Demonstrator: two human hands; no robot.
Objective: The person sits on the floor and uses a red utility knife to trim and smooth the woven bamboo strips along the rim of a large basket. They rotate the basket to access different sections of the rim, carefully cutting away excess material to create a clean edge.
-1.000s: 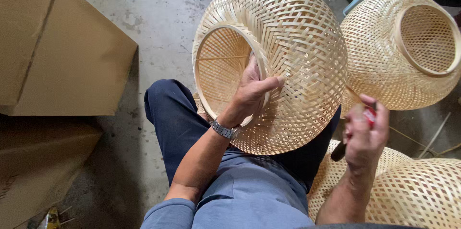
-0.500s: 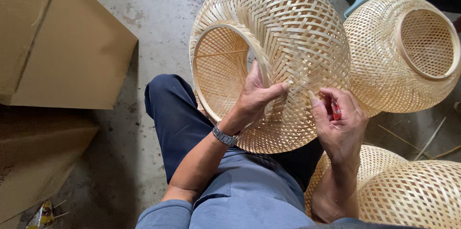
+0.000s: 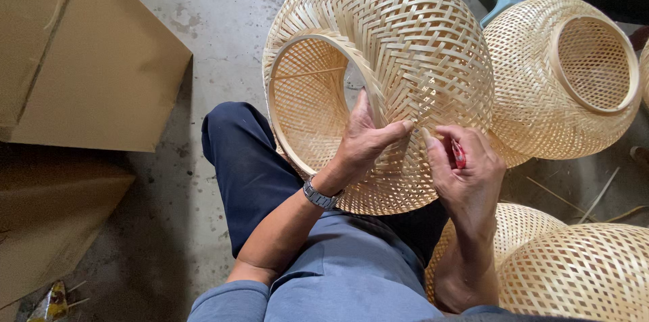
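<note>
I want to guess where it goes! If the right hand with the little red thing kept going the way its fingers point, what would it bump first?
Most likely the woven bamboo shade on the lap: the right hand points up and left at its weave, next to the left hand. It looks about touching already, though depth is hard to judge.

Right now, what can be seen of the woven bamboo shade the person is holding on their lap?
The large round pale woven bamboo shade is made of thin flat strips in a herringbone weave, with a smooth hoop rim around a wide opening that faces left. It lies tilted on its side over the person's lap. The left hand grips its rim; the right hand, holding a small red tool, touches its outer weave.
</note>
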